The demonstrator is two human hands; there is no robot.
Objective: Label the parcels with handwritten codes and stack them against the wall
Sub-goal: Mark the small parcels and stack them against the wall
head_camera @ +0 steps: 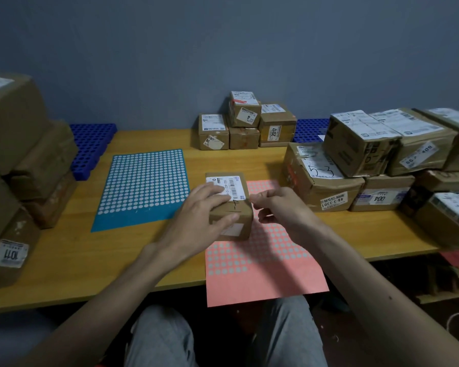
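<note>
A small brown parcel (233, 223) with a white barcode label and a handwritten mark on top stands on the pink sticker sheet (260, 263) at the table's middle. My left hand (204, 215) lies over its left side, fingers spread across the top and the thumb on the front face. My right hand (276, 205) is at the parcel's right edge with fingers curled, thumb and forefinger pinched together at the top right corner; what they pinch is too small to see. A stack of small labelled parcels (245, 123) stands against the wall.
A blue sticker sheet (143, 186) lies left of the parcel. Large brown boxes (19, 165) pile up at the left, and several labelled boxes (368, 160) crowd the right. Blue perforated trays (90, 147) sit by the wall. The wooden table's (90, 260) front edge is near my knees.
</note>
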